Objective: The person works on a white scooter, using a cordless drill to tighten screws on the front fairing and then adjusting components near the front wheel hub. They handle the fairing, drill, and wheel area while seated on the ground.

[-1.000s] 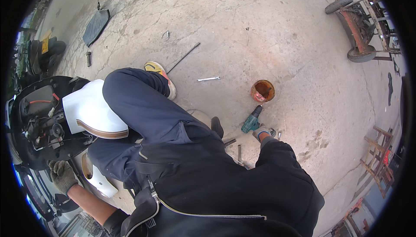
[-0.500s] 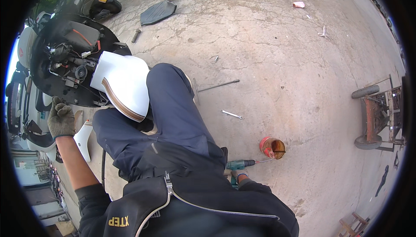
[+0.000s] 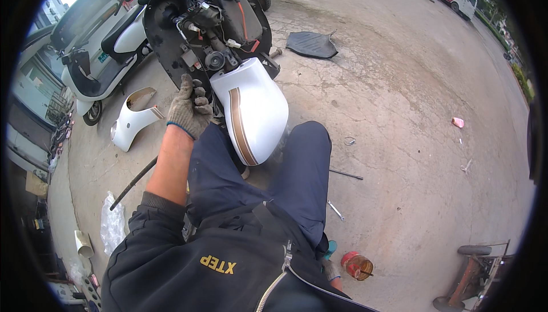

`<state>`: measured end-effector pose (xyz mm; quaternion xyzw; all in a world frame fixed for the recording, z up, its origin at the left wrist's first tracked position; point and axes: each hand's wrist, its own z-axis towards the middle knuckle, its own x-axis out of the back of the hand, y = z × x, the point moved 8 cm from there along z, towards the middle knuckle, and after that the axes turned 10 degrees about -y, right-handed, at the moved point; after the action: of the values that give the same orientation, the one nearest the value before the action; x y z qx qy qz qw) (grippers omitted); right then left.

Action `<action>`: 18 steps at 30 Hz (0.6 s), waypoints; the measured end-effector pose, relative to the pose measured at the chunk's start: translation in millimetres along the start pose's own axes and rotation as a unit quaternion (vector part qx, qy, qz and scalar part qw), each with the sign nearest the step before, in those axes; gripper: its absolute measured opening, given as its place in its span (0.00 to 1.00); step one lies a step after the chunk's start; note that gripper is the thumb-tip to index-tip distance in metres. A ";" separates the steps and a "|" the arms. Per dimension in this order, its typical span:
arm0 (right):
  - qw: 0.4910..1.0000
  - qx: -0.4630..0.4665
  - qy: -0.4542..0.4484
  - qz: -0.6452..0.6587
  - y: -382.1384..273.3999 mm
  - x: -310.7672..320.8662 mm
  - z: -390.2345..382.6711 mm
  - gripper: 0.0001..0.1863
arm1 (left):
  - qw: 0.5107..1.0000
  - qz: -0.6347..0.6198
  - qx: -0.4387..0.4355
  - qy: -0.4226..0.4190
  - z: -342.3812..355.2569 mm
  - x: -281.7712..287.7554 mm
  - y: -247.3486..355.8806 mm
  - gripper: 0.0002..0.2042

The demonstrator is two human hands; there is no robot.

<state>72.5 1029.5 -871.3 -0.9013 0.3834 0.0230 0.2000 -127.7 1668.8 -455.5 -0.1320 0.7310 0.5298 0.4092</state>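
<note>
My left hand [image 3: 190, 111], in a grey knit glove, is raised beside the exposed front of a scooter [image 3: 214, 32]. Its fingers are curled; whatever they may hold is too small or hidden. Just right of it, the white front fender [image 3: 260, 112] with a brown stripe sits above my knees. Low at my right side, my gloved right hand [image 3: 330, 270] is partly covered by my jacket. It is closed on a green power drill [image 3: 329, 248], of which only a bit shows. Close by stands a red can [image 3: 357, 265] with brown-stained insides.
A white body panel [image 3: 132, 119] lies left, before a parked white scooter [image 3: 108, 55]. On the concrete at right are a wrench [image 3: 335, 210], a metal rod [image 3: 346, 174] and a dark mat [image 3: 312, 44]. A rusty wheeled frame [image 3: 471, 278] stands at lower right.
The view has swung left and up, so the scooter front now sits nearer the middle. My left hand has come in closer to the fender. The drill has become mostly hidden.
</note>
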 end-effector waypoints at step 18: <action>0.723 0.641 -0.239 -0.096 -485.5 -284.7 -279.5 0.41 | 0.966 -0.175 0.005 -0.191 64.1 -78.8 15.6 0.14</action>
<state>180.6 1421.8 -392.6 -0.5545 0.1576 -0.0331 0.8165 -58.4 1712.6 -393.5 -0.1519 0.6075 0.4621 0.6280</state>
